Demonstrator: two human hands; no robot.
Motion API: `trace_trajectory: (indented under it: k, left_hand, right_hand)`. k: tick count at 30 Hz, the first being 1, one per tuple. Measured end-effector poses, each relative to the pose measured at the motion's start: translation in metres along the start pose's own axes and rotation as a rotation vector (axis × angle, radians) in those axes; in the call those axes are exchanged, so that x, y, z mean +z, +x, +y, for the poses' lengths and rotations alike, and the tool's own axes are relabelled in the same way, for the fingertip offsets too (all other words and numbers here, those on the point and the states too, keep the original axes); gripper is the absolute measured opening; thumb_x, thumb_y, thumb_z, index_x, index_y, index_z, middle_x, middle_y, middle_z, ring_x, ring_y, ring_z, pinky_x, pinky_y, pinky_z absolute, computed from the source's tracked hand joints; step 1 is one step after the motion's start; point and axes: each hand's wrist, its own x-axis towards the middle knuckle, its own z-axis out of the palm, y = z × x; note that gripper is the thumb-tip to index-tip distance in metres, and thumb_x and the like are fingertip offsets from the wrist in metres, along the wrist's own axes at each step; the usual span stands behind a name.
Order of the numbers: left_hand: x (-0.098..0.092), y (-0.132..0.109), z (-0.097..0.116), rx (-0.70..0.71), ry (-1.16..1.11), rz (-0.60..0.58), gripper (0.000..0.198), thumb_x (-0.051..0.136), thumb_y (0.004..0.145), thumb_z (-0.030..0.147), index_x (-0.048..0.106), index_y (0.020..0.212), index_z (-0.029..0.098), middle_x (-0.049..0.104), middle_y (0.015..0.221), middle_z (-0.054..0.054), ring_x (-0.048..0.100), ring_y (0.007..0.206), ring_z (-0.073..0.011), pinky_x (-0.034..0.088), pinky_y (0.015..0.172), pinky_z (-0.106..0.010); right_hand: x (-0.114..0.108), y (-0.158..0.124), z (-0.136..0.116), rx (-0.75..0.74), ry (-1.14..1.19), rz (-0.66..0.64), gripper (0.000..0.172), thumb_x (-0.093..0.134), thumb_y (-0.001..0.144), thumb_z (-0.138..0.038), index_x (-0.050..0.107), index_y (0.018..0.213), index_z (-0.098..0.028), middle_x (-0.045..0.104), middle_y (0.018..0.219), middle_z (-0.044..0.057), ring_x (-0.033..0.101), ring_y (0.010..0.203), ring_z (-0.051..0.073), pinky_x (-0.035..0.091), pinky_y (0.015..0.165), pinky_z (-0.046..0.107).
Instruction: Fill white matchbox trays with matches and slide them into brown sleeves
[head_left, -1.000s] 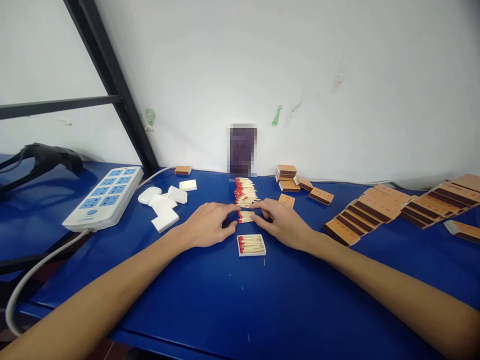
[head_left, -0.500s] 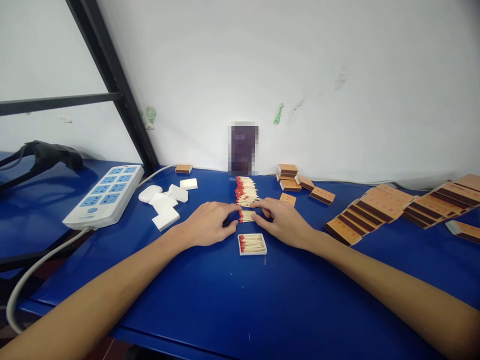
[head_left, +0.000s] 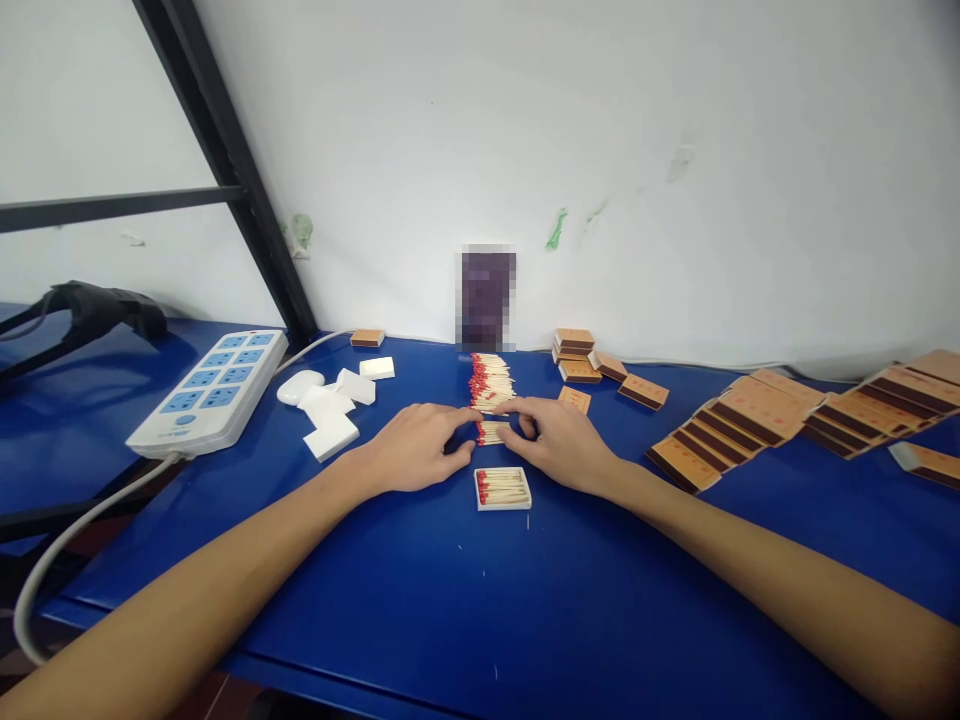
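Note:
A small batch of red-tipped matches lies on the blue table between my hands. My left hand rests at the red heads, index finger and thumb apart on either side of that end. At the plain ends is my right hand, its thumb touching or almost touching the sticks and its index finger stretched along the far side. Just beyond the fingertips lies a larger heap of matches. Nearer to me, a white matchbox tray holds a layer of matches, heads to the left.
Several white trays and a power strip lie to the left on the table. Small matchboxes are stacked by the wall. Overlapping matchbox sleeves spread across the right. A dark pixelated object stands at the wall.
My right hand has shifted slightly left, its index finger and thumb closer to my left hand and farther over the small batch of matches. My left hand has hardly moved.

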Motion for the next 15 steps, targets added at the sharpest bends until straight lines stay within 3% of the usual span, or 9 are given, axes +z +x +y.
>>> trace_trajectory:
  k: [6, 15]
  left_hand:
    - [-0.0002, 0.0002, -0.0001, -0.002, 0.008, 0.001, 0.038, 0.043, 0.089, 0.031, 0.055, 0.124, 0.019, 0.065, 0.079, -0.003, 0.058, 0.066, -0.0163, 0.04, 0.059, -0.027]
    - [0.0007, 0.0007, -0.0004, -0.012, 0.005, -0.006, 0.039, 0.044, 0.089, 0.032, 0.054, 0.125, 0.019, 0.065, 0.078, -0.003, 0.058, 0.065, -0.0159, 0.039, 0.058, -0.026]
  right_hand:
    - [-0.0011, 0.0, -0.0039, 0.08, 0.049, -0.034, 0.023, 0.052, 0.084, -0.035, 0.066, 0.099, -0.025, 0.05, 0.053, -0.006, 0.048, 0.053, 0.012, 0.028, 0.051, 0.025]
    - [0.0007, 0.0019, -0.0029, 0.034, 0.011, 0.016, 0.021, 0.049, 0.086, -0.033, 0.068, 0.085, -0.024, 0.055, 0.057, -0.003, 0.05, 0.056, 0.012, 0.027, 0.052, 0.026]
